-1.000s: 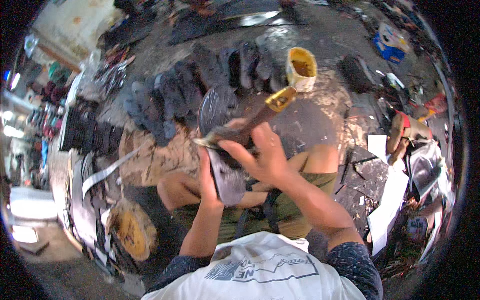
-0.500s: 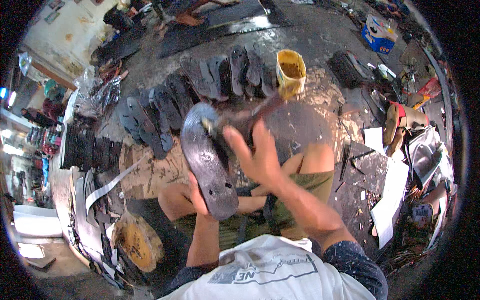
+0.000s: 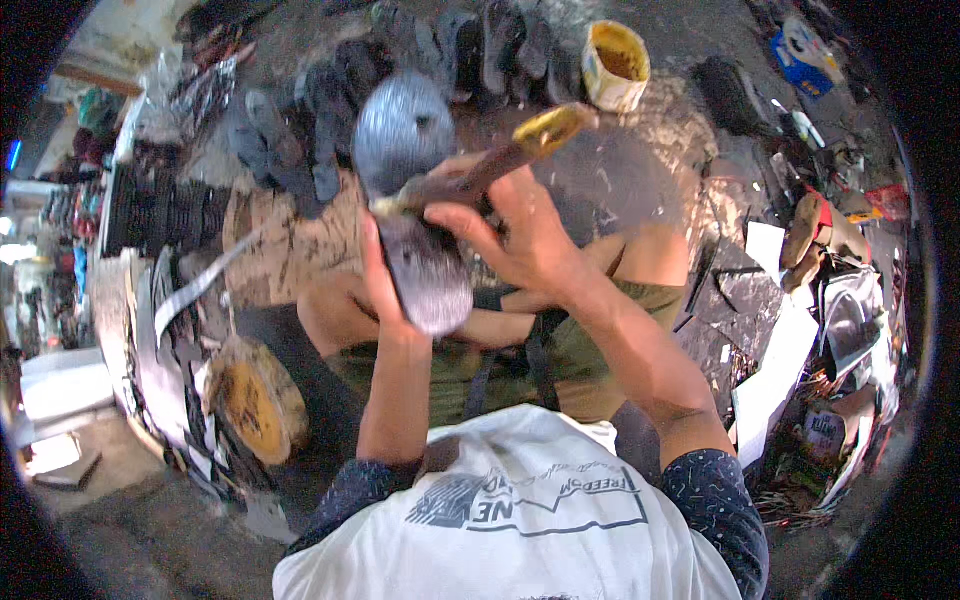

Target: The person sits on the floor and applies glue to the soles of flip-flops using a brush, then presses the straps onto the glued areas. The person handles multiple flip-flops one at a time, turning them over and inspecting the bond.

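Note:
My left hand (image 3: 382,275) grips a dark sandal sole (image 3: 440,280) by its near left edge, thumb side up along the edge. The sole points away from me, and its far, wider part looks shiny and is smeared by motion. My right hand (image 3: 525,225) is closed round a brush (image 3: 480,175) with a dark handle and a yellow-crusted end. The brush's pale tip rests on or just over the sole's left edge, about midway along. Right of the sole's far end stands a whitish-yellow pot (image 3: 615,70), with brownish-yellow stuff inside.
Several dark soles (image 3: 500,50) stand in a row beyond my hands. A dark stack (image 3: 165,215) and a round wooden block (image 3: 255,400) are at left. Sandals (image 3: 815,240), white sheets (image 3: 775,370) and a blue-white carton (image 3: 805,60) lie at right.
The brush tip has moved from the sole's far part to its left edge near the middle. The view has tilted, so the surroundings sit higher in the picture.

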{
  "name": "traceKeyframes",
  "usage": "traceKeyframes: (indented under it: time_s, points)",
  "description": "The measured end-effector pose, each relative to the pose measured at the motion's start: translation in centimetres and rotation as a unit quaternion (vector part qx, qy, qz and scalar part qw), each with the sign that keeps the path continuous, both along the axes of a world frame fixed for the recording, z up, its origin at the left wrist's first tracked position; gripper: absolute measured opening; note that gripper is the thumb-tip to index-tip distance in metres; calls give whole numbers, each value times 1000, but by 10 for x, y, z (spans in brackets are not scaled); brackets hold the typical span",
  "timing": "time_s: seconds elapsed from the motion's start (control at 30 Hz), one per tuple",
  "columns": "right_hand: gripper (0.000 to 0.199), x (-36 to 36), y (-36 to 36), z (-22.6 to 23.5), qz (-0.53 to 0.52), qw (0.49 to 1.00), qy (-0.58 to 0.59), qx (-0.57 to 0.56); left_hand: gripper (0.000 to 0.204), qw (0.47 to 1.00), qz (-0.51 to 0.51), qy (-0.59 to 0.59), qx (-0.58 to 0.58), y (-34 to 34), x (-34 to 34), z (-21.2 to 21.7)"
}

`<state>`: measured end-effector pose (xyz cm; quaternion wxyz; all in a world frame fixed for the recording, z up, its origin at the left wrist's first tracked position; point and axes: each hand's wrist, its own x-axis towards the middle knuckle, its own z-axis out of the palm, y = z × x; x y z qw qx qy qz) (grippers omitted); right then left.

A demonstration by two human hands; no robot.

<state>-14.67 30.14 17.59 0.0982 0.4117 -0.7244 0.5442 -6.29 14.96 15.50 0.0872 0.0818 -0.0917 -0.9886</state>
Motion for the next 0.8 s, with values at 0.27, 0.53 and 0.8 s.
traceKeyframes:
  time_s: [0.27, 0.53, 0.8]
  points:
    - [29, 55, 8, -24, 38, 988, -146, -38, 66, 997, 46, -10, -58, -32, -34, -5]
    - [39, 0, 86, 14, -256, 915, -260, -175, 67, 995, 95, -3, -23, -76, -44, -58]
    - [39, -21, 94, 0, -287, 908, -282, -119, 62, 962, 252, 73, -70, -273, -147, -81]
